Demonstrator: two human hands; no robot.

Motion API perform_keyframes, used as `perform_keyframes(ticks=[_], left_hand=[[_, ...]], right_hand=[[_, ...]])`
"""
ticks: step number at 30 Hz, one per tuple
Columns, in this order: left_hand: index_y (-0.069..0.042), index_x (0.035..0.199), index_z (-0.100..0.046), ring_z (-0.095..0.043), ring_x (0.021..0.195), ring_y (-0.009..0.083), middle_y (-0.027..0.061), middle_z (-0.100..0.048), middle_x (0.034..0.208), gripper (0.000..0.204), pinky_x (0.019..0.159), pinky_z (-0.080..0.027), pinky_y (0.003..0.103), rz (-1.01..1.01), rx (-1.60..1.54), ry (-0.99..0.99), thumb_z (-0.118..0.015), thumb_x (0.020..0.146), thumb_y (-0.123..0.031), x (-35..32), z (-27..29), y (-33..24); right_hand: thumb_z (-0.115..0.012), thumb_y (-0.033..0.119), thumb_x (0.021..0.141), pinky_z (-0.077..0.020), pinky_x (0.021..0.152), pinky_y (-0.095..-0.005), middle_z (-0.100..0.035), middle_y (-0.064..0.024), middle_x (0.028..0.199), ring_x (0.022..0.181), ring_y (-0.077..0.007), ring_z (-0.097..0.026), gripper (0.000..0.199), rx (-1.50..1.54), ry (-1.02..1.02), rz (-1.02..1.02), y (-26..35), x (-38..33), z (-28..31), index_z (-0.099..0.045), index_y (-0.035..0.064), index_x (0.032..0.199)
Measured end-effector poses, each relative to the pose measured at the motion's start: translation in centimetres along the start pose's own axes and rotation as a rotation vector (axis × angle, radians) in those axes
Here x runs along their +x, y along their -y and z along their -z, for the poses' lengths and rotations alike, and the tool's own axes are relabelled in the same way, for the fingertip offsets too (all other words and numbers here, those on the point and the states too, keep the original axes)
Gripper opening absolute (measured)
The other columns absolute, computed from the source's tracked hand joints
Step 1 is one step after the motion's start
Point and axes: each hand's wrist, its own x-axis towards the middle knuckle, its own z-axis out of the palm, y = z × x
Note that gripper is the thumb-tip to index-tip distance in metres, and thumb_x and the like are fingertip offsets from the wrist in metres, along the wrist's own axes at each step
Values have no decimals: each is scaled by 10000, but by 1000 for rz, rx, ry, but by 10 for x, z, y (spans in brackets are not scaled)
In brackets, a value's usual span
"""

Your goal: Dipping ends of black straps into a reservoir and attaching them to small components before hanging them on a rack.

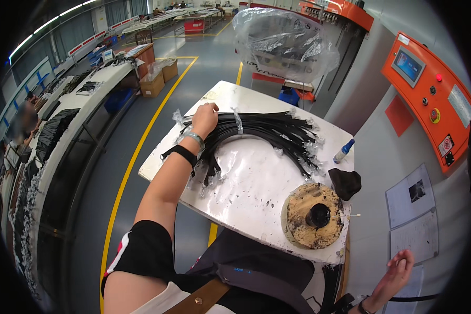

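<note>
Left hand (204, 118) is closing round the far end of the bundle of black straps (261, 133), which is lying in an arc across the white table (256, 183). Right hand (395, 272) is hanging off the table edge, fingers spread, holding nothing. Advice: be gripping near the clear tie, lifting evenly so the 1 bundle is not fanning out toward the round pad (313, 215)

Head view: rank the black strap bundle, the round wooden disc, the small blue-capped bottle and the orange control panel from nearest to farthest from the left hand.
1. Black strap bundle, under the left hand at the table's far side.
2. Blue-capped bottle, at the table's right edge.
3. Round wooden disc, near corner; close to the bottle in rank.
4. Orange control panel, on the right wall.
</note>
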Motion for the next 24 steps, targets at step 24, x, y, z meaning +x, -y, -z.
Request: perform_keyframes(ticks=[24], left_hand=[[0,1031,-563,-488,746,50,-9,-567,831,211,679,-402,185,-294,-664,161,-591,839,-81,-61,183,-51]], right_hand=[[-469,130,905,-389,633,-221,-493,-45,840,721,-96,-457,195,176,159,-175,-12,-36,-43,-503,5,1050]])
